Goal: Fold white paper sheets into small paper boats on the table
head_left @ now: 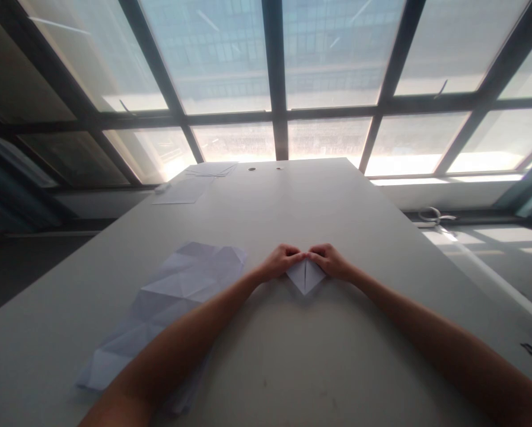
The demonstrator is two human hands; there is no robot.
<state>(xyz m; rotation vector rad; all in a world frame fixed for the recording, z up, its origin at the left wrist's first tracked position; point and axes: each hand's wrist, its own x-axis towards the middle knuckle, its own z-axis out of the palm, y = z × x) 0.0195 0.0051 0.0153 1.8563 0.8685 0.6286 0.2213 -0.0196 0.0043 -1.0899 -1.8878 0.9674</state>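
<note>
A small folded piece of white paper (298,277) sits between my two hands, over the middle of the table. Its lower end comes to a point toward me, and a dark slit runs down its centre. My left hand (282,261) is closed on its upper left side, thumb along the top. On the upper right side my right hand (330,261) grips it in the same way, and the two thumb tips nearly meet. The fingers behind the paper are hidden. Under and beside my left forearm lies a large creased sheet of paper (177,290).
The long white table (266,213) reaches toward the windows (212,65). More flat white sheets (181,191) lie at its far left, and a dark round hole (252,169) shows near the far edge. Beyond the right edge, a pale coiled strip (430,215) rests low down.
</note>
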